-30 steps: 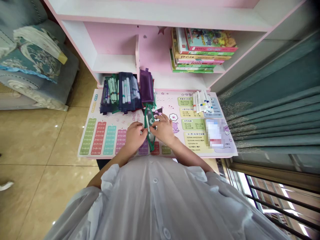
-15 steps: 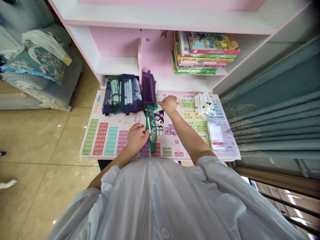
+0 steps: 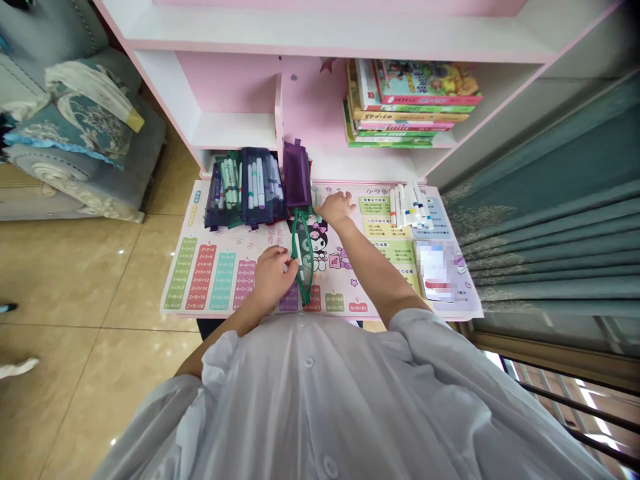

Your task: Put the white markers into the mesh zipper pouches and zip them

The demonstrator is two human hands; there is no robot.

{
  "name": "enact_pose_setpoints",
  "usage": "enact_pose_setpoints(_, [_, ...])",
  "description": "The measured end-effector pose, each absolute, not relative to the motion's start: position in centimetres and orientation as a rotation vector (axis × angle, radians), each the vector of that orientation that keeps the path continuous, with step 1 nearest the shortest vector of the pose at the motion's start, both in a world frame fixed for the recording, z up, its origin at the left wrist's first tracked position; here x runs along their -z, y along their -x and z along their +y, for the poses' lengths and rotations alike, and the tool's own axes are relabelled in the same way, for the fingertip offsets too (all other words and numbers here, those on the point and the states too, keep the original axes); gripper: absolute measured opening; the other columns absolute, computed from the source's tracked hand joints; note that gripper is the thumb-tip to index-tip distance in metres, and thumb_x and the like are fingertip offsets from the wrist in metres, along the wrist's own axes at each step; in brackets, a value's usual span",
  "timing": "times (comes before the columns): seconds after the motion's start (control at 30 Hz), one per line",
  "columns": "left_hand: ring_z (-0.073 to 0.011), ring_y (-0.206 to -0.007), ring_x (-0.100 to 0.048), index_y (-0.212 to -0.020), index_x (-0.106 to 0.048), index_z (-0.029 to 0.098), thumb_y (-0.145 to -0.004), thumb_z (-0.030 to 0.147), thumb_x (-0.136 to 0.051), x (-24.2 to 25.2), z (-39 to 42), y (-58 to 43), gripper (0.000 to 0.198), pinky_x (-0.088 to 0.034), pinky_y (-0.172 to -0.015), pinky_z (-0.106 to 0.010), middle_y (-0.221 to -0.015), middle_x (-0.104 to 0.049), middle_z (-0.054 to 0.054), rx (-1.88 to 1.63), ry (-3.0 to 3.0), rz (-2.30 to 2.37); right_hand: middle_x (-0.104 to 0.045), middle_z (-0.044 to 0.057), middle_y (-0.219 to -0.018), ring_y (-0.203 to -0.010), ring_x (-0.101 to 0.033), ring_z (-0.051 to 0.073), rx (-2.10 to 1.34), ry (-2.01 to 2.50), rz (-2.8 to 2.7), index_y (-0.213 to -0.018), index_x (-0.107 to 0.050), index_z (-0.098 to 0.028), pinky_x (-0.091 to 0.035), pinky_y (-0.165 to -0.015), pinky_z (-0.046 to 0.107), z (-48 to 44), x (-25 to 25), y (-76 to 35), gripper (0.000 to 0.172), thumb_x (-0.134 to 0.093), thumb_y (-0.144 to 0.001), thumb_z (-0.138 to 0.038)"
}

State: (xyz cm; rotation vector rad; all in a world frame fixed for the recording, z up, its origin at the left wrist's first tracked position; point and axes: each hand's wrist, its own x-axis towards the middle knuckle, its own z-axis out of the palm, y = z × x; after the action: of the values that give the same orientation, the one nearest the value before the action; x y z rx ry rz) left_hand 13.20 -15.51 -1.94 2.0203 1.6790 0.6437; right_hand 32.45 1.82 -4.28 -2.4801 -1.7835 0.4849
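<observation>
Left hand [image 3: 273, 279] closed on edge of green mesh pouch [image 3: 303, 257], right hand [image 3: 336, 208] half-curled, holding nothing, above mat [image 3: 345, 287].

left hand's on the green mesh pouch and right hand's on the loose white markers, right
No, the right hand isn't on the white markers: the head view shows it short of them, on the printed mat beside the purple pouch. The left hand is on the green mesh pouch, as you said.

Head-worn camera here, looking forward and down, right up close over the printed desk mat [image 3: 333, 303], pink-and-white shelves [image 3: 325, 30] on the far side!
</observation>
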Motion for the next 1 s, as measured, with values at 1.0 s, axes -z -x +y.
enact_pose_setpoints(1.0, [-0.0274,-0.112,-0.066,-0.065,-0.067,0.022,-0.086,0.028,-0.059,2.4,-15.5,-12.9,0.024,-0.052,-0.104,-0.043,-0.105,-0.075,-0.01,-0.677,-2.027,1.671,-0.048,0.013,-0.157,-0.152,-0.025,0.043,-0.52,2.118,-2.012,-0.079,-0.08,-0.02,-0.029,-0.115,0.067,-15.5,-0.5,-27.7,0.023,-0.068,-0.083,-0.04])
